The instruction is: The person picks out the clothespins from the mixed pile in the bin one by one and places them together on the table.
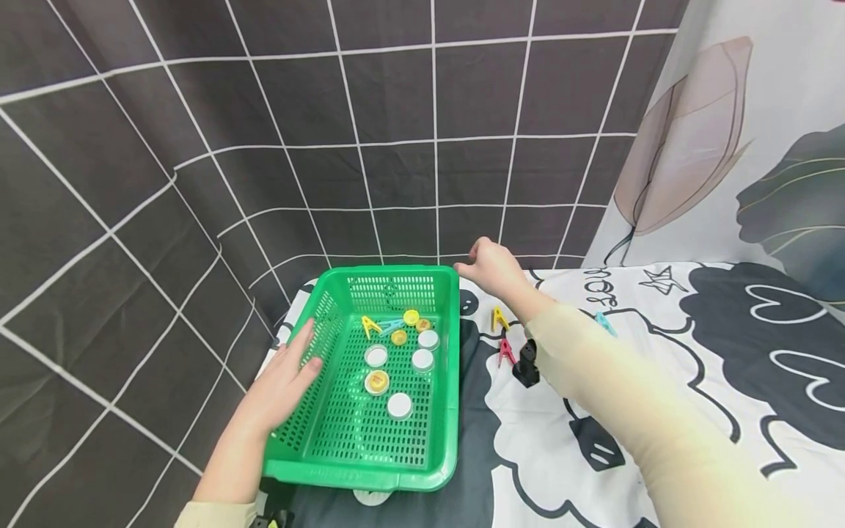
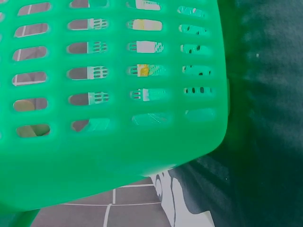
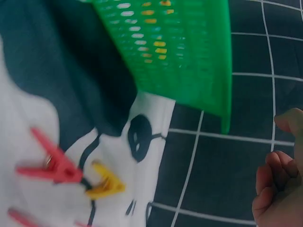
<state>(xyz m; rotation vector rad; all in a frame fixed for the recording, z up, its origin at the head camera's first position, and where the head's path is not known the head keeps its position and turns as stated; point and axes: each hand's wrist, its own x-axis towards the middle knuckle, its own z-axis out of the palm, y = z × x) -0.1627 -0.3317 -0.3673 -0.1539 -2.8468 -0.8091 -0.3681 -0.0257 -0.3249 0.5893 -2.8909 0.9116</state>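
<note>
A green plastic basket with slotted walls stands on the printed cloth. Inside lie several white bottle caps, several yellow caps, a yellow clothespin and a blue clothespin. One yellow cap sits within a white one. My left hand is at the basket's left rim, fingers straight and thumb apart. Beyond the back right corner, my right hand holds nothing; its fingers are loosely bent, with a gap to the thumb in the right wrist view. The left wrist view shows the basket's slotted wall, not the hand.
Right of the basket, a yellow clothespin and a red clothespin lie on the black-and-white cloth. A light blue clothespin is farther right, beside my forearm. Dark grid-patterned fabric rises behind and to the left.
</note>
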